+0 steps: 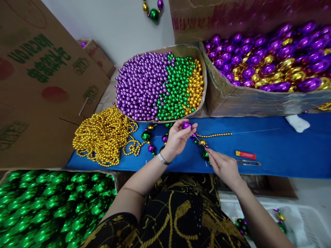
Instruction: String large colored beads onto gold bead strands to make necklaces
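Observation:
My left hand pinches a shiny purple bead between thumb and fingers, just in front of the box of small beads. A thin, straight needle-like wire runs from that bead to my right hand, whose fingertips are closed on its near end. Whether it is a needle or taut thread is hard to tell. Around both hands lies a bead string of green, purple and gold beads, partly hidden by my left hand. To the right, a strand of small gold beads ends in a thin thread.
A box holds small purple, green and gold beads. Piled gold bead chains lie left on the blue cloth. Right are a red lighter, thread snips and a larger bead box. Big green beads fill the lower left.

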Tool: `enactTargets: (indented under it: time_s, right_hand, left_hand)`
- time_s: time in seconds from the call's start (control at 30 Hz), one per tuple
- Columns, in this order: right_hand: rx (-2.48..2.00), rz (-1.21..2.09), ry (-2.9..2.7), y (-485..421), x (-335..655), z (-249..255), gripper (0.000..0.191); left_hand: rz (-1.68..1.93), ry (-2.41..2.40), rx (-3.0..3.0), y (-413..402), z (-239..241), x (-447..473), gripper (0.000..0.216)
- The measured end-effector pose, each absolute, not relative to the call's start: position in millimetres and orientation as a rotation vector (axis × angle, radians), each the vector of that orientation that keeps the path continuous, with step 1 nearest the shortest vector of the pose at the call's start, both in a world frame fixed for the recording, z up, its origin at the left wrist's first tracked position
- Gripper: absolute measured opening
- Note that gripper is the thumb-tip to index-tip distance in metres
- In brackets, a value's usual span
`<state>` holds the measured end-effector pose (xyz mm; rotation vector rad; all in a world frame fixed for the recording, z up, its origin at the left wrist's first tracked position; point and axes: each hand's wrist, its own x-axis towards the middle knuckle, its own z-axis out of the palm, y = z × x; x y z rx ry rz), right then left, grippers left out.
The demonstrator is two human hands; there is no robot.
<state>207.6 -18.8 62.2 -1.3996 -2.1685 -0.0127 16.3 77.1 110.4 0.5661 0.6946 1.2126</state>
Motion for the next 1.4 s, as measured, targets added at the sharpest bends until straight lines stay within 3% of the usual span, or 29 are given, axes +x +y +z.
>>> enactTargets:
  time_s: [0.3, 0.57, 1.0, 1.07, 1.23, 1.4]
  right_hand:
    - [-1.354, -0.012, -2.096, -17.6, 202.0, 63.6, 0.025]
    - [-1.466, -0.195, -2.150, -17.6, 204.3, 61.1, 0.025]
    - [-1.385, -0.181, -2.065, -10.7, 199.0, 65.3, 0.023]
    - [-1.400, -0.212, -2.040, -10.9, 203.5, 66.5, 0.021]
    - [-1.448, -0.231, -1.998, -12.8, 211.5, 66.2, 0.020]
    - [-1.459, -0.170, -1.993, -14.0, 206.5, 62.1, 0.022]
  left_hand:
    - [1.280, 0.750, 0.783, 66.8, 91.8, 24.6, 0.055]
    - [1.274, 0.776, 0.817, 68.1, 96.0, 20.9, 0.053]
    - [1.143, 0.741, 1.080, 72.1, 109.6, 13.4, 0.056]
    - [1.180, 0.852, 1.331, 90.9, 120.3, -2.3, 0.049]
    - [1.068, 1.282, 1.953, 152.4, 133.3, -45.6, 0.006]
    - [1.074, 1.292, 1.882, 163.2, 129.7, -49.4, 0.009]
